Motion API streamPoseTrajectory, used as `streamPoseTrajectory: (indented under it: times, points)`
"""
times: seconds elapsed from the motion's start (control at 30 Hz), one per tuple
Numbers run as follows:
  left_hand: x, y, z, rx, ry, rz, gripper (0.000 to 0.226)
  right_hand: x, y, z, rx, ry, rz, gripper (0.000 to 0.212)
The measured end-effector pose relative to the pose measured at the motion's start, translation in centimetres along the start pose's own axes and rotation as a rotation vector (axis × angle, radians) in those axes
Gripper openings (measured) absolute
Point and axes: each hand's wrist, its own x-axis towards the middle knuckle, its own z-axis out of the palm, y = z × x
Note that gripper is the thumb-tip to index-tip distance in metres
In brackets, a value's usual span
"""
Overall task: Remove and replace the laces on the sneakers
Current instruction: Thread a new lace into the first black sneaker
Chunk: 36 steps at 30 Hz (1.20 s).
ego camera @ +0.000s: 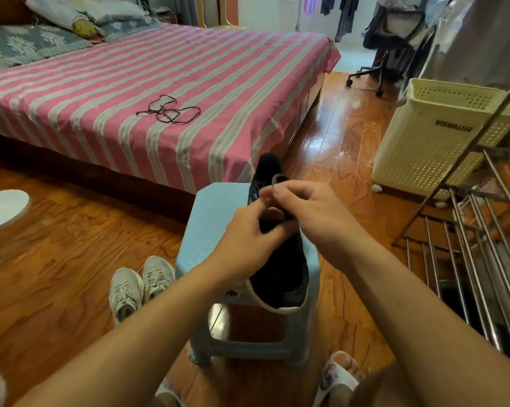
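Observation:
A black sneaker [280, 271] with a white sole lies on a light blue plastic stool [209, 224], heel toward me. My left hand [248, 230] sits over its tongue area with fingers curled, pinching the dark lace. My right hand [303, 204] pinches a loop of the same lace [277, 179] just above the eyelets. The eyelets are mostly hidden behind both hands. A loose dark lace [168, 110] lies coiled on the pink striped bed [218, 83].
A pair of grey-white sneakers [140, 284] stands on the wooden floor left of the stool. A cream laundry basket [436, 136] and a metal rack [477, 245] stand at the right. A white slipper [4, 210] lies far left. My slippered feet [339, 374] are below the stool.

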Motion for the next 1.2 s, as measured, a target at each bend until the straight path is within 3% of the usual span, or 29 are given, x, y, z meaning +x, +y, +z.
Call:
streamPoseTrajectory:
  times: [0.1, 0.27, 0.4, 0.5, 0.6, 0.77, 0.87, 0.97, 1.07, 1.2]
  points:
    - [0.2, -0.1, -0.7, -0.368, 0.020, -0.203, 0.013, 0.4, 0.2, -0.5, 0.043, -0.034, 0.037, 0.028]
    - [0.3, 0.1, -0.3, -0.394, -0.046, -0.166, 0.034, 1.2, 1.0, -0.4, -0.096, -0.132, 0.021, 0.031]
    - [0.3, 0.5, -0.7, -0.560, -0.049, -0.200, 0.021, 1.4, 0.1, -0.8, -0.044, -0.188, -0.001, 0.029]
    - [0.0, 1.2, -1.6, -0.793, 0.027, -0.348, 0.021, 2.2, 1.6, -0.9, -0.393, 0.030, -0.102, 0.024]
    - [-0.6, 0.6, -3.3, -1.102, 0.108, -0.481, 0.014, 2.7, 3.3, -0.5, -0.874, -0.005, -0.153, 0.029]
    - [-0.2, -1.4, -6.2, -1.252, 0.278, -0.536, 0.028, 1.4, 4.1, -1.0, -1.129, 0.174, -0.241, 0.031]
    - [1.2, -3.7, -8.7, -1.343, 0.398, -0.522, 0.028, 0.7, 5.0, -1.3, -1.237, 0.328, -0.129, 0.037]
    - [2.4, -7.3, -10.3, -1.216, 0.494, -0.647, 0.025, 0.2, 5.3, -1.5, -1.044, 0.339, 0.010, 0.032]
    - [2.7, -10.4, -10.8, -1.128, 0.525, -0.822, 0.028, 0.3, 5.3, -1.2, -0.828, 0.340, -0.004, 0.011]
    - [2.5, -10.6, -12.5, -1.317, 0.709, -0.718, 0.031, 0.2, 5.4, -0.2, -0.713, 0.406, -0.042, 0.011]
